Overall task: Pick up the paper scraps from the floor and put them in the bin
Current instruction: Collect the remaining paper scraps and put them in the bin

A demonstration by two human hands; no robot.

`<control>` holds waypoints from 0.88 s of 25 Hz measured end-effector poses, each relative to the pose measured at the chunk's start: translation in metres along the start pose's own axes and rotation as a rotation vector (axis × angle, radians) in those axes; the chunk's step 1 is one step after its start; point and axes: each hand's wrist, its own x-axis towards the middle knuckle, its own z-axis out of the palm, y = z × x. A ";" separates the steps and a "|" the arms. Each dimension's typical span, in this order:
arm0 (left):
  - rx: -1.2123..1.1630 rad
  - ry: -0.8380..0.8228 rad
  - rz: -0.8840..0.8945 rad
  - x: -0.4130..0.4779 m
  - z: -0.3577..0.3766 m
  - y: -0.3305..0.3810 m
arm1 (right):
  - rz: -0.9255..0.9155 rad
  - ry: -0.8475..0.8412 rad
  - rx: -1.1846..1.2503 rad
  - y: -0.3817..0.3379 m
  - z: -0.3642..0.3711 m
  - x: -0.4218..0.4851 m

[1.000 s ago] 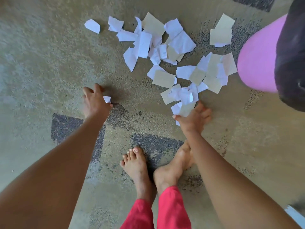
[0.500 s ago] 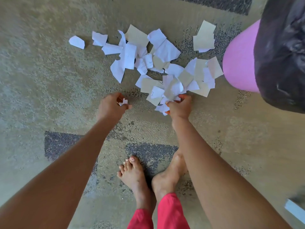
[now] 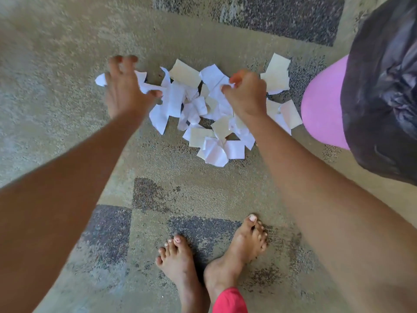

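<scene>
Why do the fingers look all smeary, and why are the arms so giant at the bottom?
Head view: the left hand has smeared fingertips, likely motion blur; the paper scraps and feet look sharper. Head view again: the arms swell near the bottom edges, a wide-angle lens effect; the black bag in the bin shows faint glints.

We look down at our left hand [image 3: 126, 89], fingers spread, and right hand [image 3: 246, 93], fingers curled, over paper scraps [image 3: 214, 150] on carpet [image 3: 56, 86], near a pink bin [image 3: 322, 114].
</scene>
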 end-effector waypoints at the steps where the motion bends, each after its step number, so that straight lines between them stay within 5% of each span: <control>1: 0.014 0.003 -0.074 0.017 0.002 -0.011 | 0.025 0.040 -0.084 0.000 -0.001 0.022; 6: -0.005 -0.112 -0.344 0.038 0.027 -0.033 | 0.210 -0.016 -0.427 0.030 -0.029 0.082; 15: -0.117 -0.150 -0.062 -0.048 0.067 0.036 | 0.045 -0.045 -0.262 0.074 0.006 -0.024; 18: -0.176 -0.111 0.041 -0.045 0.064 0.036 | -0.048 0.079 -0.147 0.075 0.005 -0.048; 22: -0.200 -0.180 -0.007 -0.022 0.049 0.034 | 0.353 0.199 -0.025 0.106 -0.019 -0.039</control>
